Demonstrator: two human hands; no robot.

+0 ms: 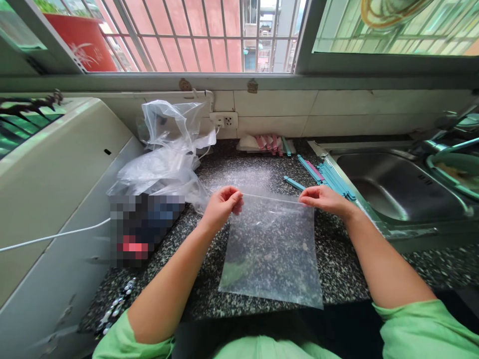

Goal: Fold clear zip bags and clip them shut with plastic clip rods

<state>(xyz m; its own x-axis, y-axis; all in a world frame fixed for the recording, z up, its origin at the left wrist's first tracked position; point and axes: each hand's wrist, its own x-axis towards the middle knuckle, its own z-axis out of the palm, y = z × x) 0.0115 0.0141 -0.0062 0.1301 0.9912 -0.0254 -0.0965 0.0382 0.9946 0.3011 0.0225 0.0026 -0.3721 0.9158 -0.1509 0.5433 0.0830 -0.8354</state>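
Observation:
A clear plastic zip bag [271, 249] hangs flat over the speckled dark countertop [337, 269], held by its top edge. My left hand [222, 203] pinches the bag's top left corner, fingers closed on it. My right hand [325, 198] pinches the top right corner in the same way. The bag looks empty and its lower edge reaches the counter's front edge.
Crumpled clear plastic bags [164, 159] lie at the back left beside a white appliance [56, 199] with a white cable. Blue and pink sealing clips [322, 174] lie by the steel sink [392, 184]. A wall socket [224, 120] sits under the window.

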